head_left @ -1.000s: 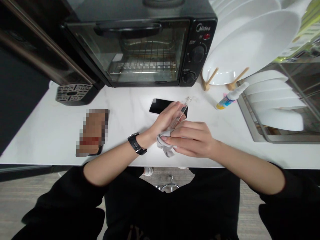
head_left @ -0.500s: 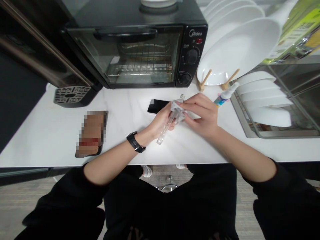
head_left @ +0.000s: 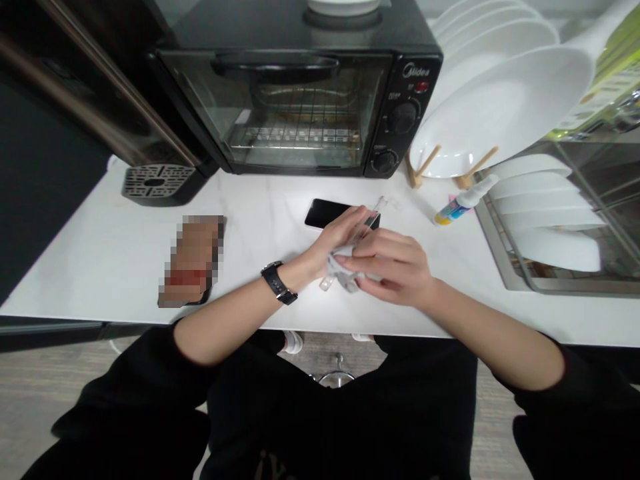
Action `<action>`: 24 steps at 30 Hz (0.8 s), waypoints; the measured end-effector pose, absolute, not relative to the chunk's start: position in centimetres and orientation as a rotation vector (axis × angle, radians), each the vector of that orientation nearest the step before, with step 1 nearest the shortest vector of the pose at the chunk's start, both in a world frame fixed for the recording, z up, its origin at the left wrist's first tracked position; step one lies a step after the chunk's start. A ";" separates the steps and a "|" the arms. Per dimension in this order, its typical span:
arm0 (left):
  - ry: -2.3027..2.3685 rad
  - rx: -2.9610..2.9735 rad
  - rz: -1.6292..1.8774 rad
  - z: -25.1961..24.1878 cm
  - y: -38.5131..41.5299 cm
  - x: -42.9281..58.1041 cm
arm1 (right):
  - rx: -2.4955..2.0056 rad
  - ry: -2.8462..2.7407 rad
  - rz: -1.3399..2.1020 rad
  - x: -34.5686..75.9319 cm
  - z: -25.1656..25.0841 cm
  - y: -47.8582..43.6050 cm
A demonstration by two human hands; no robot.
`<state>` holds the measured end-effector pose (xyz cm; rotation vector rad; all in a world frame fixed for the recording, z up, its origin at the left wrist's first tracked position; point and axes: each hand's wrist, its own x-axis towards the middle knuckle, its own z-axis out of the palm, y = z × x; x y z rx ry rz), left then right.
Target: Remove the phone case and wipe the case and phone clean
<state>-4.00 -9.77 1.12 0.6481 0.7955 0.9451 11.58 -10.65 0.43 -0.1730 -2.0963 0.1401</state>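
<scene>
My left hand (head_left: 336, 239), with a black watch on its wrist, is closed around a clear plastic rod-like object (head_left: 369, 216) held slanting above the white counter (head_left: 100, 260). Its far tip pokes out past my fingers, and its near end (head_left: 325, 285) shows below my palm. My right hand (head_left: 395, 268) pinches a small grey cloth (head_left: 345, 272) wrapped around the lower part of the clear object. A black phone (head_left: 324, 213) lies flat on the counter just behind my left hand.
A black toaster oven (head_left: 300, 93) stands at the back. White plates (head_left: 500, 100) lean in a wooden rack to its right. A small spray bottle (head_left: 463, 201) lies beside a metal dish rack (head_left: 550, 227) holding white dishes. A blurred flat item (head_left: 193, 260) lies at left.
My right hand has slid the cloth back down the clear object toward me, from its far end to its near part. The view has shifted slightly.
</scene>
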 end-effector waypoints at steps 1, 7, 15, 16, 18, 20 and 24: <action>0.807 0.658 0.950 1.3 -9.8 -3.9 | -0.132 -2.131 0.139 11.4 0.4 -11.1; 0.859 0.774 0.876 1.1 -9.8 -3.9 | -0.114 -2.180 0.020 11.6 0.2 -11.5; 0.728 0.907 0.897 -2.6 -9.3 -4.7 | -0.307 -2.022 -0.094 13.4 0.2 -8.0; 0.711 0.938 0.871 -2.5 -9.3 -4.8 | -0.345 -2.003 -0.106 13.6 0.2 -7.6; 0.686 0.953 0.813 -1.9 -9.4 -5.1 | -0.395 -1.971 -0.129 13.9 0.2 -7.0; 0.667 0.928 0.738 -0.8 -9.4 -5.3 | -0.423 -1.958 -0.155 14.0 0.2 -6.7; 0.626 1.011 0.629 1.3 -9.7 -6.0 | -0.375 -1.917 -0.217 14.0 0.3 -6.8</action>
